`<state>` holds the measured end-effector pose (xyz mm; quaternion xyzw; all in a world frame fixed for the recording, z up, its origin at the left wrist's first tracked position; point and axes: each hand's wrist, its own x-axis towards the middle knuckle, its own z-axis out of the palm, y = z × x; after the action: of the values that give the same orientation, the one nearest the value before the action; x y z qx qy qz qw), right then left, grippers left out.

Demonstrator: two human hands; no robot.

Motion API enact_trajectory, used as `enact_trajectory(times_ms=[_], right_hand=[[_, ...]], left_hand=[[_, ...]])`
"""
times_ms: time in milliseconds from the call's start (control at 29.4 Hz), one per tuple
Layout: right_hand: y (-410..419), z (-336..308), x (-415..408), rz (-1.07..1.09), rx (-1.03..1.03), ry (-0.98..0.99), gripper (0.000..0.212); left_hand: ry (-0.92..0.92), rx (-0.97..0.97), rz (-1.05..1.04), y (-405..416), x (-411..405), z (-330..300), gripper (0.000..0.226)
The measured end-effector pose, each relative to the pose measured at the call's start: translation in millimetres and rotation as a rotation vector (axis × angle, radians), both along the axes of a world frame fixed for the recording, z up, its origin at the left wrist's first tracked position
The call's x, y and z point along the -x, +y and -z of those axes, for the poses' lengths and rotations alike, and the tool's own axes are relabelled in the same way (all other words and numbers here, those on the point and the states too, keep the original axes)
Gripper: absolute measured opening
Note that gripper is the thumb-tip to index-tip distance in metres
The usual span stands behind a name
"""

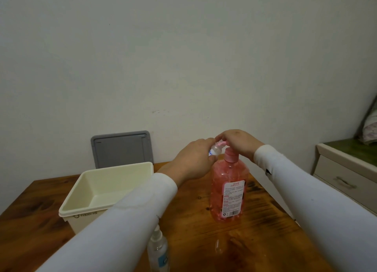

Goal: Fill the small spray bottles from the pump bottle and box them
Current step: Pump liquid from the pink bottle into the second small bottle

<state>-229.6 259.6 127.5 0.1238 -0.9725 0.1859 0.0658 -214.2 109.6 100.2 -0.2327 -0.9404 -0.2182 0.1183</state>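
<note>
Head view, left hand (193, 161) fingers gripping small spray bottle (215, 150) at pump bottle (229, 192) spout, right hand (238, 143) pressing pump head

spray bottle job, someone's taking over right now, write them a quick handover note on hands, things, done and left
Left hand holds a small clear bottle, tilted, at the spout of the pink pump bottle.
Right hand rests on the pump head.
The cream box stands open with nothing in it; its grey lid leans on the wall.
A capped spray bottle stands near the front edge.
Done: nothing boxed.
Left: finish filling, cap, box the bottles.
</note>
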Motion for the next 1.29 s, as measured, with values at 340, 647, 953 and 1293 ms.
enact_trajectory(times_ms=[340, 647, 953, 1293], right_hand=[[1, 11, 4, -0.008, -0.108, 0.011, 0.038], [1, -4, 3, -0.001, -0.027, 0.031, 0.036], [3, 17, 14, 0.002, -0.039, -0.003, 0.038], [4, 12, 18, 0.008, -0.078, 0.065, 0.033]], left_hand=[[-0.024, -0.009, -0.004, 2, -1, 8, 0.03], [0.017, 0.009, 0.007, 1, 0, -4, 0.03], [-0.021, 0.012, 0.0, 1, 3, 8, 0.028], [0.012, -0.011, 0.001, 0, 2, 3, 0.028]])
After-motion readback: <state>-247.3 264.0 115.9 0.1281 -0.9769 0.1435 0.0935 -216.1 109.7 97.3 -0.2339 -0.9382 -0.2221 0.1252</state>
